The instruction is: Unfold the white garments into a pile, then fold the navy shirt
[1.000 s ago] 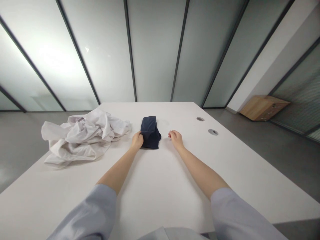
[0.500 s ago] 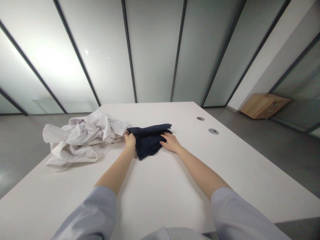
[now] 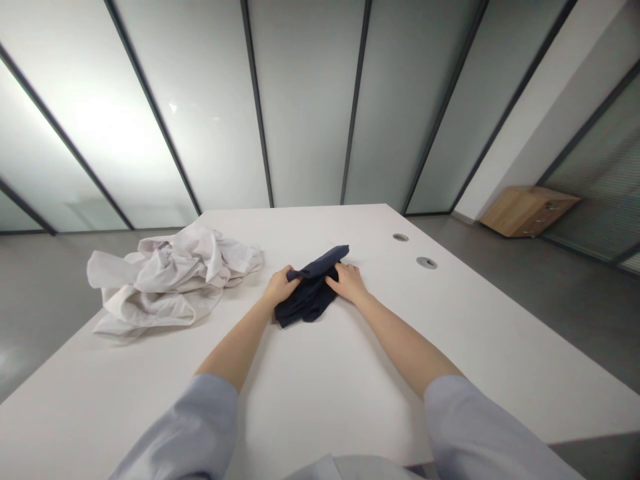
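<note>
A dark navy cloth, partly folded and bunched, lies on the white table in front of me. What kind of cloth piece it is I cannot make out. My left hand grips its left edge, with the fingertips tucked into the fold. On the opposite side, my right hand pinches the right edge between thumb and fingers. A flap of the cloth stands slanted upward between both hands, higher toward the right.
To the left lies a crumpled heap of white cloth. Two round cable holes are set in the tabletop at the right, the nearer with a grey cover. Beyond the table stand frosted glass panels and a wooden cabinet.
My left hand has moved right, away from the white heap, drawing in the navy cloth's left side. My right hand has closed on the right edge. The cloth is narrower and more bunched.
</note>
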`<action>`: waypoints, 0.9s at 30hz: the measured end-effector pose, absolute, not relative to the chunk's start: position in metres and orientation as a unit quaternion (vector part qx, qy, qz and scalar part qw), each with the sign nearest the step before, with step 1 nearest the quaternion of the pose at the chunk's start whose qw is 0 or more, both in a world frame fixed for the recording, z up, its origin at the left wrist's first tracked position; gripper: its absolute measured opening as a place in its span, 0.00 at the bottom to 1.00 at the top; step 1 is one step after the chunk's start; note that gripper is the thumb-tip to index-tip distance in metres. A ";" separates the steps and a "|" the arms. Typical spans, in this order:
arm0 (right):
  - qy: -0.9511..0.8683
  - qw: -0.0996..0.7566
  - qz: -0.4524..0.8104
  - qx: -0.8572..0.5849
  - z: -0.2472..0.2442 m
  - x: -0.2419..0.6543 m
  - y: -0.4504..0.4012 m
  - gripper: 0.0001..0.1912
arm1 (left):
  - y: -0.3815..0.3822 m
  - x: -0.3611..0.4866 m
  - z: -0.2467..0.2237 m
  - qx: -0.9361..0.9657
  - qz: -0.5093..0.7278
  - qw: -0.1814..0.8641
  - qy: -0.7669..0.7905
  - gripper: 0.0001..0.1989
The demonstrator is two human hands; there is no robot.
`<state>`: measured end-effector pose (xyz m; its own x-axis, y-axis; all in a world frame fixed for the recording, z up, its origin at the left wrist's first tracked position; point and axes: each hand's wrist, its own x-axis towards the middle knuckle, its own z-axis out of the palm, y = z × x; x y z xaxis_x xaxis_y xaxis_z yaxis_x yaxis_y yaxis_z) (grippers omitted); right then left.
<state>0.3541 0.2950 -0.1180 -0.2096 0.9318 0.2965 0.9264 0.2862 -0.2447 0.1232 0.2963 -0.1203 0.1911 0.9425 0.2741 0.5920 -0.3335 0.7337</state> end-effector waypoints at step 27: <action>-0.712 0.445 0.055 -0.541 -0.129 0.363 0.302 0.21 | 0.278 0.140 -0.116 0.863 0.170 0.075 0.469 0.20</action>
<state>0.3625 0.3020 -0.1287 -0.0197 0.8188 0.5737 0.7211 0.4091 -0.5591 0.1400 0.2780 -0.1155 0.5023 0.8353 0.2236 0.7845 -0.5490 0.2885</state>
